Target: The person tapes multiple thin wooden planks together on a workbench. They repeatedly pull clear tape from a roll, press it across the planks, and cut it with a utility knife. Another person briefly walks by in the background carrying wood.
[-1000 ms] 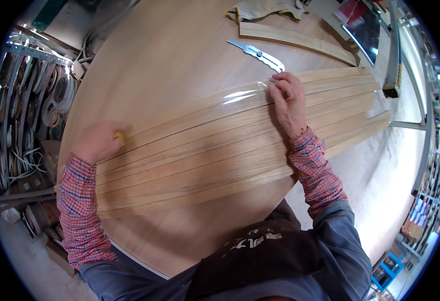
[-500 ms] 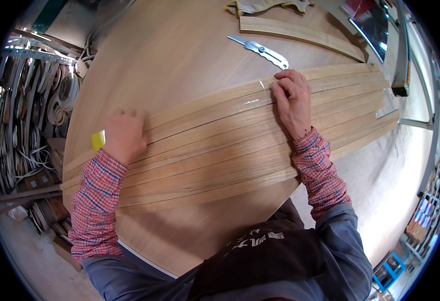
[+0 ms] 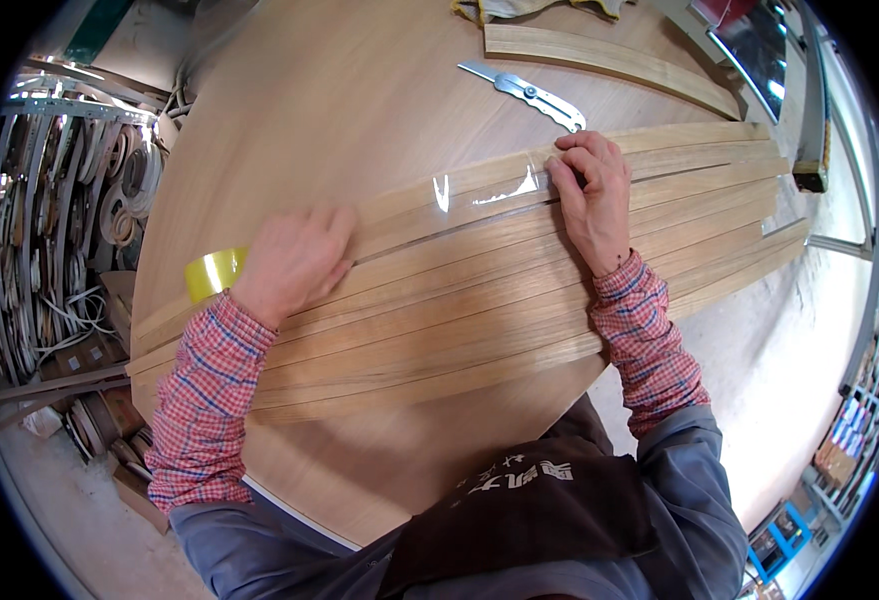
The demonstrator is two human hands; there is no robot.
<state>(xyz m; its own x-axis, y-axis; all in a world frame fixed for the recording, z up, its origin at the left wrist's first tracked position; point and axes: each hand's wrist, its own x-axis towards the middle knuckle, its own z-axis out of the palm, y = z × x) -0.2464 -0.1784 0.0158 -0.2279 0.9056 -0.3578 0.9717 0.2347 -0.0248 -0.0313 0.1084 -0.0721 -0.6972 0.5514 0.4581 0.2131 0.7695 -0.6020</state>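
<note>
Slim wooden strips [image 3: 439, 300] lie side by side across the board in front of me. My left hand [image 3: 299, 262] is closed over them, its fingers curled down. A yellowish roll of clear tape [image 3: 216, 272] sticks out from its far left side; the grip itself is mostly hidden. Clear tape [image 3: 504, 190] glints and looks slack over the far strips, between my hands. My right hand [image 3: 591, 190] has its fingers bent and pinched together at the tape's right end. Just beyond it lies a metal utility knife [image 3: 534, 95], blade pointing left.
A separate wooden strip [image 3: 609, 65] and a pale glove [image 3: 539, 8] lie at the far side of the board [image 3: 329, 110]. Racks of hanging coiled bands [image 3: 49, 220] stand at left. A metal bar [image 3: 814, 110] rises at the right.
My left hand has moved to the right, nearer my right hand, and more of the tape roll shows. The tape between them has loosened and glints more. My right hand stays nearly in place.
</note>
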